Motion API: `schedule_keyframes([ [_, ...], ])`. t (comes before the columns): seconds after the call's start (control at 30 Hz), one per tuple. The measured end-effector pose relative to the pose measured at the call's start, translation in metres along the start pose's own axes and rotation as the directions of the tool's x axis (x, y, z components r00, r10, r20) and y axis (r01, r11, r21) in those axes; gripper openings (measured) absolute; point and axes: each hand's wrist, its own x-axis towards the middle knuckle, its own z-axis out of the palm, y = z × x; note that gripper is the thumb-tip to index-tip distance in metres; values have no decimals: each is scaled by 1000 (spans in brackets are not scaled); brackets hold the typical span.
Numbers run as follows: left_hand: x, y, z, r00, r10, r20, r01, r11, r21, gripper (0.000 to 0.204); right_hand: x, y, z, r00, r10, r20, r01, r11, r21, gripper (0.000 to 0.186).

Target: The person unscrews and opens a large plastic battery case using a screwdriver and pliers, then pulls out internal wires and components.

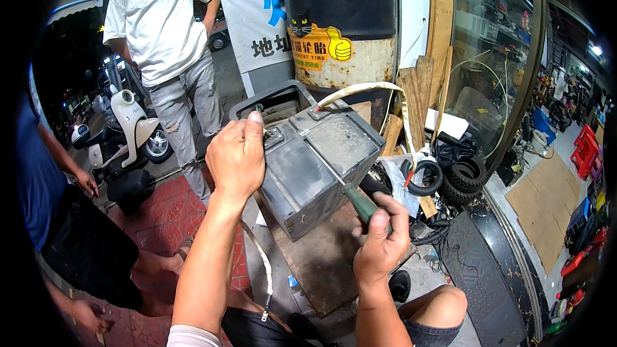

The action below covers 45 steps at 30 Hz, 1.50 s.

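A large dark grey battery box [289, 183] with a loop handle [273, 93] rests tilted on a dark, worn board. My left hand [238, 154] is closed at its left edge, thumb up beside a metal fitting [274, 136]. Whatever its fingers grip is hidden behind the hand. In my right hand [382, 238] is a screwdriver [360, 202] with a green handle. Its shaft slants across the box top, the tip by a seam near the middle. A thick white-wrapped cable [360, 90] leaves the top and arches right; another cable [260, 257] hangs down the left side, ending in a metal lug.
Below the box lies the worn board [315, 270]. A rusty drum [340, 19] and wooden planks [440, 51] stand behind, with tyres [466, 180] to the right. Two people are at the left, one in a white shirt [160, 19], near a parked scooter [128, 119].
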Motion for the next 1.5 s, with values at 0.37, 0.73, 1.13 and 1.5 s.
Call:
schedule_keyframes([
  [0.37,1,0,0,998,46,-30,-47,999,-10,58,23,-22,8,934,-357,-16,301,764,571,29],
  [0.73,0,0,1,999,40,-25,-40,999,-12,55,49,-47,9,894,-422,152,329,847,417,23],
  [1.13,0,-1,0,1000,1,7,-1,1000,21,54,141,-138,119,566,-483,668,445,861,246,22],
  [1.5,-6,14,-1,1000,22,16,-22,1000,3,51,201,-112,195,704,-397,588,377,912,165,16],
])
